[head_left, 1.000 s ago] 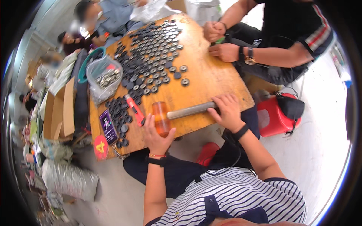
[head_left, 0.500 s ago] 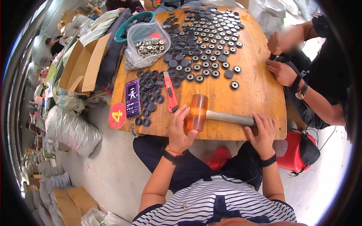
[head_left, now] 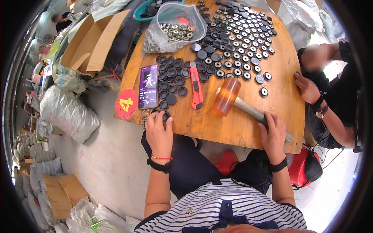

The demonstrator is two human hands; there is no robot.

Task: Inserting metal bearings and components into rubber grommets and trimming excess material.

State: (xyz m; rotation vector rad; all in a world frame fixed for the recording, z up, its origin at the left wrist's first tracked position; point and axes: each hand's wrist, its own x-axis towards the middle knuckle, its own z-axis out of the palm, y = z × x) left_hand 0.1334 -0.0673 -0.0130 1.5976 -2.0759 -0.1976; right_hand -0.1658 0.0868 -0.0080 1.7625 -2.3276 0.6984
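Observation:
My left hand [head_left: 160, 134] is at the table's near-left edge, with its fingertips closed around a small black round cap [head_left: 166, 115]. Just beyond it lies a loose cluster of black round caps [head_left: 171, 73]. A mallet [head_left: 226, 98] with an amber, see-through head rests at an angle on the wood. My right hand [head_left: 275, 136] wraps over its handle close to the front edge, and the handle's end shows past the fingers. Between the caps and the mallet lies a red utility knife [head_left: 196, 87].
A phone [head_left: 148, 86] and a red round sign [head_left: 126, 104] lie at the left of the wooden table [head_left: 287, 105]. Beyond are a bag of metal rings [head_left: 175, 33], a teal basin [head_left: 140, 14] and many ringed caps [head_left: 248, 46]. Another person's hand [head_left: 309, 89] is at the right edge.
My left hand has left the mallet head and moved left to the black caps. The mallet has turned, its head now pointing farther away. My view has shifted somewhat.

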